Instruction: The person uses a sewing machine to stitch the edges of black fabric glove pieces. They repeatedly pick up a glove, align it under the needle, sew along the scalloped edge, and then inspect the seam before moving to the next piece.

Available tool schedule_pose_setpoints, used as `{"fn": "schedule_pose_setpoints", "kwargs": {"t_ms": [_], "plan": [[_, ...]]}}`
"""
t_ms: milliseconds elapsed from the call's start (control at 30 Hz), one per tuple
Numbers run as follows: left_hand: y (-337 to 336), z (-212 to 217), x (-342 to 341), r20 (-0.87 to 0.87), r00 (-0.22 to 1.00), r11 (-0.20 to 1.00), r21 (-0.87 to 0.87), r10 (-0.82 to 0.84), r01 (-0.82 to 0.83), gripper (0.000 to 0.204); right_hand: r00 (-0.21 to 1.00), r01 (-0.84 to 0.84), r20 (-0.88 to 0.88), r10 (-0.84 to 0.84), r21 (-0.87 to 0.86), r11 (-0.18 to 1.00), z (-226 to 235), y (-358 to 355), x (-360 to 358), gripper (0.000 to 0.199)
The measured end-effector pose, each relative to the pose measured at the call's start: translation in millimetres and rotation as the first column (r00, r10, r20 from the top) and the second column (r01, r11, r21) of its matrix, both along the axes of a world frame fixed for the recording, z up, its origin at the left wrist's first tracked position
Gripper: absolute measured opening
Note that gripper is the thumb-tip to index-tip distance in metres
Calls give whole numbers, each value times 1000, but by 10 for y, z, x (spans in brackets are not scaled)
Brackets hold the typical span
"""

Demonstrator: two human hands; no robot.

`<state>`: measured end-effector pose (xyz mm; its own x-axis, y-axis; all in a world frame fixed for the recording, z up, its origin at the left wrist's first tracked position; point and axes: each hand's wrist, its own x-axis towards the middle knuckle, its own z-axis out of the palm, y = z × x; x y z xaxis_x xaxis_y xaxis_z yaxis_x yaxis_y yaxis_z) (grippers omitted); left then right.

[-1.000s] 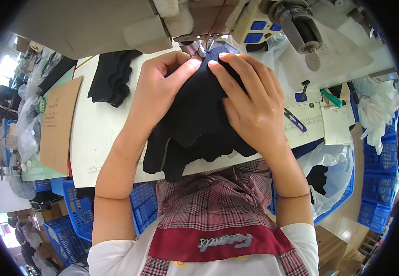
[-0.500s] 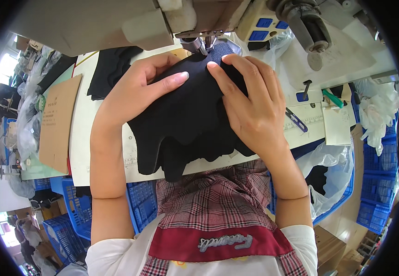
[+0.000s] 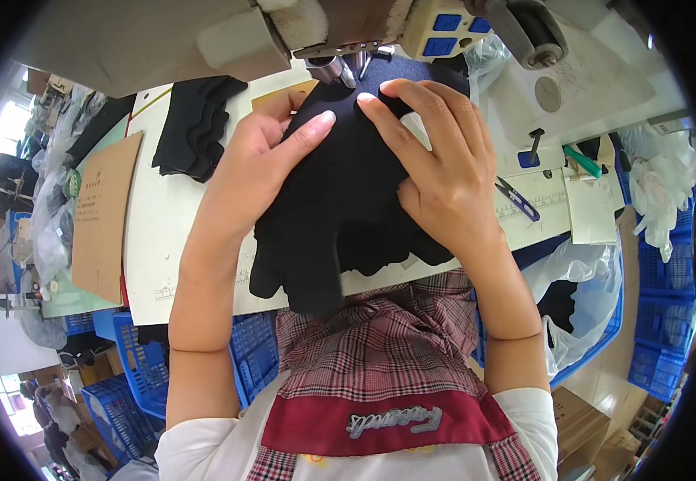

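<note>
A black fabric piece (image 3: pixel 324 192) with wavy edges lies under the metal needle and presser-foot area (image 3: pixel 358 67) of a sewing machine. Its lower part drapes over the table's front edge to the plaid apron. My left hand (image 3: pixel 256 164) grips the cloth's left side, thumb on top and the other fingers curled, their tips partly hidden. My right hand (image 3: pixel 448 164) is spread, its index and middle fingertips resting on the cloth just right of the presser foot. Beyond them the cloth shows a dark bluish, textured surface.
Black cut pieces (image 3: pixel 196 132) are stacked on the white table at the left, near a cardboard sheet (image 3: pixel 103 216). A purple-handled cutter (image 3: pixel 518 199) lies at the right, by a green-handled tool (image 3: pixel 583 161). A plastic-lined blue basket (image 3: pixel 580 321) stands below the right edge.
The cloth has shifted and turned under the machine, its hanging part swinging right. More bluish surface shows beyond the needle. My left hand has moved right; the right hand's fingertips have edged slightly away from me.
</note>
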<state>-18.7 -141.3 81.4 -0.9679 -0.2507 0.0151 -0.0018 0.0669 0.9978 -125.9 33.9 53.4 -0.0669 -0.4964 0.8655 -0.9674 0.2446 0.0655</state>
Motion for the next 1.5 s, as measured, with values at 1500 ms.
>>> {"fn": "schedule_pose_setpoints", "kwargs": {"t_ms": [1500], "plan": [[-31,-332,-47,-689,692,400,-708,-214,-582,46,997,22,67,-35,181,983,189,261,161,55]]}}
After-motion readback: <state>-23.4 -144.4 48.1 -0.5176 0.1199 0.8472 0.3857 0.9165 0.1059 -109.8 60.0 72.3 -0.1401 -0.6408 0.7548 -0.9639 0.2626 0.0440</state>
